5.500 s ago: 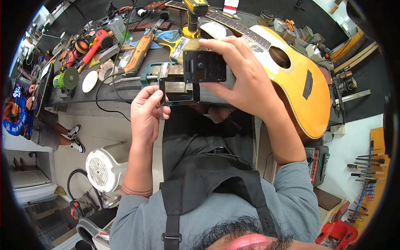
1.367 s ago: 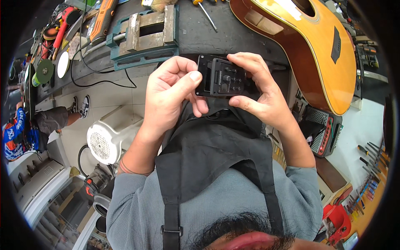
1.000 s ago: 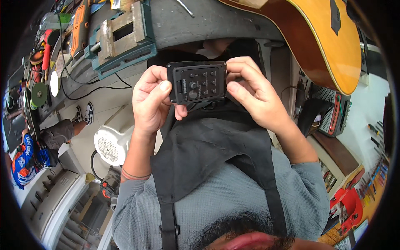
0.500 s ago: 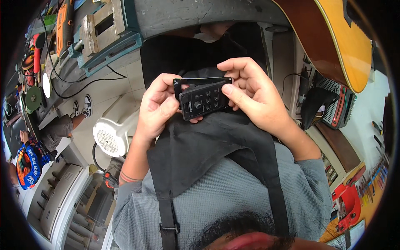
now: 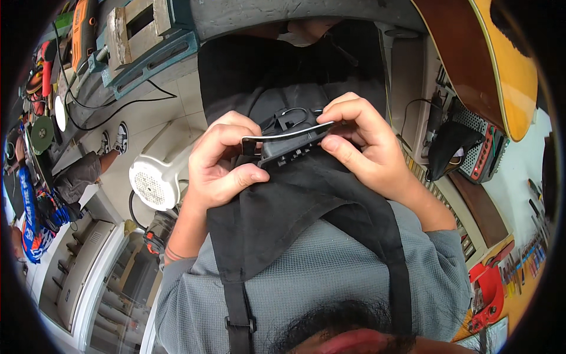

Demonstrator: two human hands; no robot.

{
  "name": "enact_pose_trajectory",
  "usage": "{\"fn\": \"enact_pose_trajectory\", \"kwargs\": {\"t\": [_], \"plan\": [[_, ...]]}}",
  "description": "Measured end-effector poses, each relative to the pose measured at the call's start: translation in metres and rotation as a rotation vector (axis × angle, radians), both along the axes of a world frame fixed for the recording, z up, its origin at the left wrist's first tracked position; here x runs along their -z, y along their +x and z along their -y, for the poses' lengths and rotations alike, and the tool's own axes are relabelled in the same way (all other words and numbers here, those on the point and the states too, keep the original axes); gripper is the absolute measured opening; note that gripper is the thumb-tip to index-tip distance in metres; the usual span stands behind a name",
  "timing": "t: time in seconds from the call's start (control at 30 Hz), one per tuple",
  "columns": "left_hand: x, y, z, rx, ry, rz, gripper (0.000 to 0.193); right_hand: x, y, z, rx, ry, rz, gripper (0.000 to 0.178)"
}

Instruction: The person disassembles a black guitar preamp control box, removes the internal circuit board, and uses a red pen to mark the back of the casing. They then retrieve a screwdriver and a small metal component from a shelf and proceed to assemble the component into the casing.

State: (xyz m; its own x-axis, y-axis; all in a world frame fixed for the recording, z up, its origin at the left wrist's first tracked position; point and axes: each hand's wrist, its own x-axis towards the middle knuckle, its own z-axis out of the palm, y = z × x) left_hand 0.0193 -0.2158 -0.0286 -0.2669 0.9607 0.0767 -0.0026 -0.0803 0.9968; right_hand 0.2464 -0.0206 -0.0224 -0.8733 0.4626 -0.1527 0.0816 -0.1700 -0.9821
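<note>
Over my black apron I hold a black guitar preamp panel between both hands. Its knobs now face down toward me, seen edge-on, and its back housing with a looped black wire shows on the far side. A thin black frame with a pale edge surrounds the panel. My left hand is closed around the frame's left end, thumb at the near lower corner, fingers curled behind. With thumb and fingers, my right hand grips the right end. The fingertips behind the frame are partly hidden.
A yellow-topped acoustic guitar juts in at the upper right. On the grey bench at the upper left stands a teal vise, with cables and tools beyond. A white stool is beside my left arm. Another person is at far left.
The panel has tipped so its knob face turns from facing up to edge-on, exposing the back housing and wire. My left thumb has shifted lower; both hands stay on it.
</note>
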Motion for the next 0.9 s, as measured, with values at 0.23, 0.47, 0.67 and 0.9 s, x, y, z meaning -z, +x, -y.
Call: {"fn": "enact_pose_trajectory", "kwargs": {"t": [0.23,0.47,0.67,0.9], "plan": [[-0.001,0.002,0.006,-0.039,-0.051,-0.055,0.047,-0.003,-0.002,-0.006,-0.112,0.132,-0.02,0.021],[-0.002,-0.005,0.013,0.039,-0.092,-0.031,0.049,-0.001,-0.003,-0.001,-0.13,-0.035,0.012,0.013],[-0.002,0.002,0.015,-0.029,-0.278,0.406,0.048,0.0,-0.009,-0.002,-0.105,-0.148,0.066,0.015],[0.004,-0.002,0.021,-0.021,-0.165,0.183,0.047,-0.004,-0.012,-0.003,-0.109,0.064,0.038,0.012]]}}
